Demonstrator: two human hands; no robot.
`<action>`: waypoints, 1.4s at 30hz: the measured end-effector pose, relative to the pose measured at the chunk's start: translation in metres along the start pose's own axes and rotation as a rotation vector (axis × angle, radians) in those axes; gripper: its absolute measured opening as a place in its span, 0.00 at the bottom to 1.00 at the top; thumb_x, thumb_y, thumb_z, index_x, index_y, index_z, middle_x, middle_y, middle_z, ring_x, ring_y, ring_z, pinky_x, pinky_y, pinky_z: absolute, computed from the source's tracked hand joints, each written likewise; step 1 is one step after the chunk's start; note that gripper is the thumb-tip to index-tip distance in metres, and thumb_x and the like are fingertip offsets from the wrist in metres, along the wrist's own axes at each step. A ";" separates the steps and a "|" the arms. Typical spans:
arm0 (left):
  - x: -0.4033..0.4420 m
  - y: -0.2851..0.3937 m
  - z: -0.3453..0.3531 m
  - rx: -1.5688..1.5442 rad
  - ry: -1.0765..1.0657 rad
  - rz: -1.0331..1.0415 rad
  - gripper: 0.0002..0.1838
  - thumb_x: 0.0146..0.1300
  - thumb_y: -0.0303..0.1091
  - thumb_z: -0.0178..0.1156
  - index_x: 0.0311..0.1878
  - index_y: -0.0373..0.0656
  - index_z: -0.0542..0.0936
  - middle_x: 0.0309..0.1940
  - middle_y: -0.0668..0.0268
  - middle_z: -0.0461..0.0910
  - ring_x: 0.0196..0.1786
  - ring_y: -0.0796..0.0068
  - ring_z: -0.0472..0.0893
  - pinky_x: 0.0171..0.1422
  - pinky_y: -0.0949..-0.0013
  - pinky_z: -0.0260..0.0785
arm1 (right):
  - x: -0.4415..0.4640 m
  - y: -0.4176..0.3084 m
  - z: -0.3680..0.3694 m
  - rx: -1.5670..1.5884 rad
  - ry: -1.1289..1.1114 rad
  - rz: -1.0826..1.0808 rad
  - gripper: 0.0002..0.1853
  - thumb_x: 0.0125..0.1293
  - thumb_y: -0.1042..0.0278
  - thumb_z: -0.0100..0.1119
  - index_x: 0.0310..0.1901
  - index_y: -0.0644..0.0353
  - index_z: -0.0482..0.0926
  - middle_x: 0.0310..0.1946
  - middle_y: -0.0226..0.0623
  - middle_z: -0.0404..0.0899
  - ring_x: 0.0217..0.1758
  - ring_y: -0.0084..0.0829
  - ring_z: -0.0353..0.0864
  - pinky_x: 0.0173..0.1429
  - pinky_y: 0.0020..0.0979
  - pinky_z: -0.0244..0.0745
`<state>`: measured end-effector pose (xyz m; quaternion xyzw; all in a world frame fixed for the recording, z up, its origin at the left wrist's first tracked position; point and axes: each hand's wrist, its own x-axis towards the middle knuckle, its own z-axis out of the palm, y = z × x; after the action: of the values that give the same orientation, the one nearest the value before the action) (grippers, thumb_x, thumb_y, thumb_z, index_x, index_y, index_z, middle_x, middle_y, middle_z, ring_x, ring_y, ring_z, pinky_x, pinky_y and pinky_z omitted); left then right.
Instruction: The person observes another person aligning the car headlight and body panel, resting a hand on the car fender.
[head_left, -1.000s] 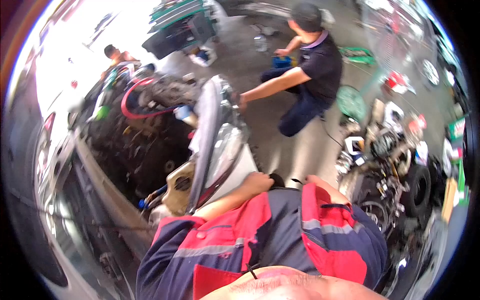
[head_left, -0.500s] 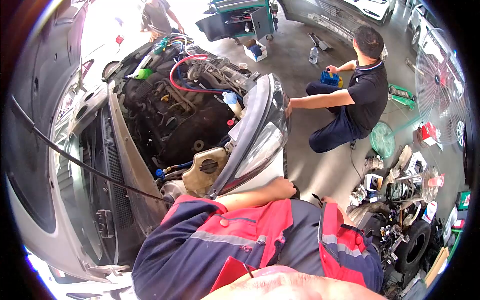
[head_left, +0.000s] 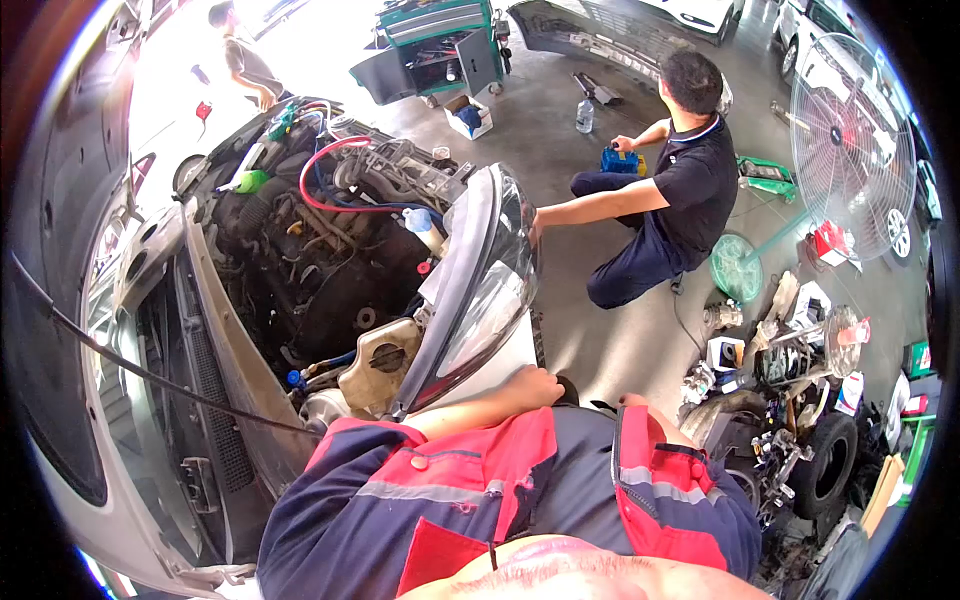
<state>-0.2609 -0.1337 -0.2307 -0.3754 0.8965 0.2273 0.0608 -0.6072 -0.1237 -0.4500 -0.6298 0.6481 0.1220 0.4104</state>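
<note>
My left hand point(head_left: 535, 387) is closed, close to my waist, beside the white fender and headlight point(head_left: 490, 310) of a car whose hood is up. What it holds, if anything, is hidden. My right hand point(head_left: 634, 401) shows only in part behind my open red and navy jacket point(head_left: 640, 470); its fingers cannot be made out. Left of my left hand lies the engine bay point(head_left: 310, 250), with a beige reservoir point(head_left: 380, 362) and a red hose point(head_left: 310, 180) in it.
A person in dark clothes point(head_left: 690, 190) crouches by the headlight, one hand on a blue tool point(head_left: 620, 160). Another person point(head_left: 245, 60) is behind the car. A tool cart point(head_left: 440, 50) stands at the back. A fan point(head_left: 850, 140), a tire point(head_left: 825, 462) and loose parts are on the right.
Compared with half a second ago, the whole view has shifted, so the car and crouching person appear farther left. The person behind the car shows more of the head. My hands stay near my waist.
</note>
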 end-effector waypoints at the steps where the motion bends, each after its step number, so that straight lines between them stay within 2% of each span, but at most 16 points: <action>1: -0.001 0.002 -0.001 -0.002 0.000 0.013 0.10 0.61 0.37 0.55 0.33 0.44 0.83 0.34 0.56 0.85 0.43 0.53 0.86 0.47 0.51 0.77 | -0.004 0.002 0.000 -0.016 0.013 -0.020 0.23 0.62 0.45 0.61 0.47 0.57 0.86 0.45 0.51 0.85 0.53 0.48 0.84 0.57 0.44 0.78; 3: -0.004 0.002 -0.006 0.001 0.009 0.008 0.11 0.61 0.37 0.55 0.33 0.43 0.83 0.34 0.55 0.85 0.43 0.53 0.86 0.47 0.51 0.77 | -0.001 -0.001 -0.001 -0.059 0.036 -0.091 0.23 0.64 0.45 0.60 0.42 0.59 0.86 0.40 0.53 0.85 0.49 0.50 0.85 0.52 0.46 0.79; 14: 0.002 -0.004 0.008 0.094 0.045 0.035 0.09 0.59 0.37 0.57 0.28 0.47 0.83 0.29 0.62 0.84 0.37 0.58 0.86 0.39 0.54 0.78 | 0.059 0.024 0.026 -0.186 -0.132 -0.335 0.24 0.65 0.44 0.58 0.36 0.62 0.84 0.32 0.55 0.84 0.40 0.56 0.85 0.41 0.50 0.78; 17: 0.006 -0.008 0.020 0.125 0.103 0.093 0.09 0.60 0.37 0.57 0.28 0.47 0.82 0.29 0.64 0.84 0.36 0.60 0.86 0.38 0.55 0.77 | 0.018 -0.023 -0.011 -0.135 -0.263 -0.043 0.25 0.63 0.52 0.60 0.56 0.59 0.82 0.53 0.54 0.83 0.62 0.52 0.79 0.64 0.44 0.75; 22: 0.006 -0.007 0.015 0.123 0.149 0.138 0.07 0.60 0.37 0.56 0.30 0.51 0.81 0.31 0.67 0.83 0.39 0.63 0.85 0.40 0.56 0.75 | 0.020 -0.017 -0.017 -0.139 -0.324 -0.141 0.22 0.63 0.51 0.59 0.50 0.59 0.85 0.48 0.52 0.84 0.56 0.52 0.81 0.60 0.46 0.76; 24: 0.010 -0.004 0.011 0.042 0.038 0.038 0.07 0.61 0.37 0.56 0.30 0.51 0.81 0.30 0.67 0.82 0.38 0.63 0.84 0.39 0.56 0.75 | 0.033 -0.017 -0.021 -0.170 -0.336 -0.167 0.21 0.62 0.51 0.59 0.48 0.59 0.85 0.46 0.51 0.84 0.53 0.52 0.82 0.58 0.46 0.77; 27: 0.027 -0.001 0.001 0.006 -0.305 -0.026 0.05 0.61 0.36 0.55 0.31 0.52 0.80 0.30 0.67 0.80 0.37 0.61 0.83 0.38 0.54 0.74 | 0.065 -0.022 -0.027 -0.220 -0.338 -0.230 0.21 0.62 0.51 0.59 0.46 0.59 0.86 0.42 0.51 0.85 0.49 0.53 0.83 0.55 0.47 0.77; 29: 0.018 -0.021 0.047 0.169 0.150 0.175 0.04 0.61 0.36 0.55 0.32 0.50 0.77 0.30 0.64 0.78 0.37 0.61 0.81 0.38 0.54 0.74 | 0.090 -0.035 -0.036 -0.254 -0.334 -0.268 0.20 0.61 0.51 0.59 0.44 0.59 0.86 0.40 0.50 0.85 0.46 0.53 0.84 0.53 0.47 0.78; 31: 0.016 -0.019 0.043 0.050 0.254 0.199 0.04 0.61 0.36 0.55 0.32 0.48 0.75 0.31 0.62 0.77 0.38 0.59 0.80 0.38 0.54 0.73 | 0.100 -0.034 -0.045 -0.310 -0.345 -0.306 0.20 0.61 0.51 0.60 0.43 0.59 0.86 0.38 0.50 0.86 0.43 0.53 0.85 0.51 0.48 0.78; 35: 0.013 -0.014 0.035 -0.080 0.290 0.198 0.05 0.61 0.35 0.55 0.32 0.46 0.74 0.32 0.60 0.77 0.39 0.56 0.80 0.39 0.53 0.73 | 0.132 -0.036 -0.075 -0.478 -0.321 -0.432 0.19 0.60 0.51 0.60 0.39 0.60 0.87 0.33 0.49 0.87 0.38 0.54 0.86 0.47 0.48 0.80; 36: 0.007 -0.014 0.017 -0.122 0.324 0.185 0.05 0.61 0.35 0.55 0.32 0.45 0.74 0.32 0.60 0.77 0.39 0.55 0.80 0.39 0.52 0.73 | 0.119 -0.069 -0.104 -0.369 -0.448 -0.155 0.20 0.59 0.50 0.57 0.37 0.60 0.88 0.33 0.49 0.87 0.40 0.51 0.86 0.51 0.48 0.79; 37: 0.005 -0.010 0.007 -0.164 0.358 0.173 0.05 0.61 0.35 0.55 0.33 0.45 0.74 0.32 0.59 0.77 0.38 0.54 0.80 0.39 0.52 0.73 | 0.105 -0.093 -0.131 -0.397 -0.342 -0.252 0.20 0.59 0.52 0.56 0.32 0.63 0.87 0.30 0.49 0.86 0.37 0.50 0.86 0.47 0.47 0.79; 38: 0.007 -0.015 0.022 -0.207 0.282 0.098 0.05 0.60 0.35 0.56 0.34 0.44 0.75 0.31 0.57 0.78 0.38 0.52 0.81 0.40 0.51 0.73 | 0.111 -0.098 -0.135 -0.394 -0.244 -0.243 0.20 0.59 0.54 0.55 0.31 0.66 0.86 0.29 0.50 0.86 0.36 0.50 0.86 0.46 0.47 0.79; 39: 0.002 -0.006 -0.002 -0.214 0.241 0.037 0.05 0.59 0.34 0.57 0.35 0.44 0.76 0.31 0.56 0.78 0.38 0.51 0.81 0.41 0.50 0.73 | 0.086 -0.126 -0.164 -0.278 -0.287 -0.195 0.17 0.57 0.61 0.54 0.30 0.66 0.87 0.30 0.51 0.86 0.36 0.47 0.88 0.46 0.44 0.81; 41: 0.002 -0.005 -0.005 -0.280 0.276 0.015 0.08 0.58 0.35 0.58 0.39 0.45 0.76 0.32 0.55 0.80 0.38 0.48 0.82 0.41 0.48 0.73 | 0.084 -0.131 -0.173 -0.336 -0.166 -0.338 0.20 0.57 0.59 0.53 0.38 0.68 0.87 0.41 0.58 0.85 0.51 0.52 0.84 0.58 0.46 0.77; 42: 0.000 0.000 -0.017 -0.266 0.257 0.008 0.08 0.58 0.35 0.59 0.38 0.44 0.77 0.32 0.54 0.80 0.39 0.46 0.82 0.41 0.47 0.73 | 0.073 -0.140 -0.185 -0.393 -0.239 -0.289 0.23 0.61 0.56 0.53 0.48 0.67 0.84 0.51 0.59 0.82 0.60 0.53 0.80 0.65 0.45 0.73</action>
<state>-0.2597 -0.1409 -0.2157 -0.4026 0.8604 0.2941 -0.1054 -0.5393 -0.3252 -0.3324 -0.7646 0.4622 0.2589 0.3671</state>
